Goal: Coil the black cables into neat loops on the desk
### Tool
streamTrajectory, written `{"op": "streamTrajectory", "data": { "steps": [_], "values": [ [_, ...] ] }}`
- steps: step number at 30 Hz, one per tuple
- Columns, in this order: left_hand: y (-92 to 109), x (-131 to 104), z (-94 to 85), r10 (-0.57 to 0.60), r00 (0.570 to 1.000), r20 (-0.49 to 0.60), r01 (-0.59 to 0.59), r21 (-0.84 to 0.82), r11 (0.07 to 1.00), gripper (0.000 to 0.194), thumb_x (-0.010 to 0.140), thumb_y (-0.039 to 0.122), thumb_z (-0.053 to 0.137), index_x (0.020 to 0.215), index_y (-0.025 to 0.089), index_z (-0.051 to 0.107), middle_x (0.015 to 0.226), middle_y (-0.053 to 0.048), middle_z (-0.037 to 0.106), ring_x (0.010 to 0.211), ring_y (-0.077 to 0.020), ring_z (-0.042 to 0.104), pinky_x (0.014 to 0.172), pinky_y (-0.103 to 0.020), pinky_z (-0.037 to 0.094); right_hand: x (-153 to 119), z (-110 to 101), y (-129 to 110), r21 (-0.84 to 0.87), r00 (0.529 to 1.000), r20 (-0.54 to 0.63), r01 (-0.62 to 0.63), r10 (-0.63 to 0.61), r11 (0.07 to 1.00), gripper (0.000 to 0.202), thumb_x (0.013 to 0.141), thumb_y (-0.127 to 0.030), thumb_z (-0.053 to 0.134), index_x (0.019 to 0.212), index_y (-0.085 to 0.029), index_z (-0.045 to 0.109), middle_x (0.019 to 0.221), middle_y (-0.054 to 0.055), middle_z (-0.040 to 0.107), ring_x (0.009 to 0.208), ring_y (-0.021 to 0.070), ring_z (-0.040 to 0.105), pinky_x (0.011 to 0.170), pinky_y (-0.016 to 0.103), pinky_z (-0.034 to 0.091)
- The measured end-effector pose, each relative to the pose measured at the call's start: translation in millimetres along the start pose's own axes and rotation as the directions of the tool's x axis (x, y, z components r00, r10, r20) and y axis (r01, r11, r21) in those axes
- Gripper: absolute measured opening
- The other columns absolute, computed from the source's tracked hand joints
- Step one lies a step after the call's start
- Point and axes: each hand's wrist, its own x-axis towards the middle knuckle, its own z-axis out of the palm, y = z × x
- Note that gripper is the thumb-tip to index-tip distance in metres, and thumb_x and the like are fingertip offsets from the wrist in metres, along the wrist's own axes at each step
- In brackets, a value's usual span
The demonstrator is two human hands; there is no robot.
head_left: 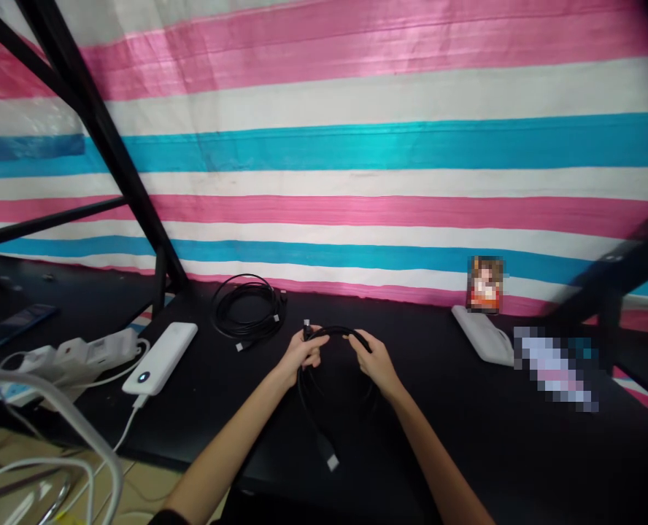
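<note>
Centrally held: 1 looped black cable (337,330)

Head view: left hand (306,348) and right hand (373,357) have fingers closed around it above the desk (466,415), its plug (332,462) toward the front edge. Desk surface stretches between right hand and a white device (480,335); a coiled cable (250,332) lies left, near the back edge.

Left of the held cable (338,330), the power bank (163,357) lies on the desk (438,357), chargers (113,348) farther left; behind-left is the coiled cable (254,336); behind, a sheet (357,149).
</note>
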Motion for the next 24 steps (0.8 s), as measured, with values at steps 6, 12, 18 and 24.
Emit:
{"op": "streamTrajectory", "data": {
  "steps": [6,12,18,24],
  "values": [
    [-4,-2,4.1,-0.016,0.999,0.050,0.021,-0.095,0.995,0.031,0.066,0.032,0.068,0.085,0.018,0.048,0.044,0.013,0.034,0.032,-0.0021,0.028,0.043,-0.019,0.035,5,-2,4,0.250,0.980,-0.180,-0.038,0.085,0.967,0.044,0.071,-0.052,0.062,0.095,-0.015,0.058,0.043,-0.013,0.021,0.033,0.0018,0.016,0.031,0.014,0.013],
    [-11,-3,8.8,-0.029,0.988,0.149,0.045,-0.106,0.993,0.033,0.071,0.039,0.060,0.060,0.019,0.037,0.039,0.011,0.032,0.033,-0.0063,0.040,0.051,-0.024,0.043,5,-6,0,0.291,0.958,-0.287,0.066,0.022,0.954,0.041,0.073,-0.050,0.062,0.096,-0.016,0.058,0.044,-0.012,0.021,0.034,0.0019,0.017,0.031,0.013,0.015],
    [8,0,-8.6,-0.193,0.959,0.207,0.220,-0.112,0.969,0.045,0.073,0.038,0.057,0.053,0.020,0.022,0.034,0.012,0.019,0.027,-0.0018,0.011,0.033,-0.019,0.009,1,-2,-6,0.074,0.985,-0.169,0.044,-0.031,0.996,0.051,0.070,-0.053,0.061,0.107,-0.019,0.055,0.061,-0.005,0.046,0.036,0.0051,0.036,0.029,0.018,0.032],
    [9,0,-16.9,-0.377,0.885,0.272,0.375,0.060,0.925,0.039,0.072,0.034,0.061,0.052,0.020,0.029,0.036,0.012,0.024,0.028,-0.0012,0.012,0.033,-0.019,0.010,1,-10,3,-0.463,0.981,-0.084,0.117,-0.175,0.879,0.055,0.070,-0.050,0.059,0.117,-0.021,0.055,0.079,0.004,0.063,0.048,0.0114,0.052,0.044,0.024,0.047]
  ]
}}
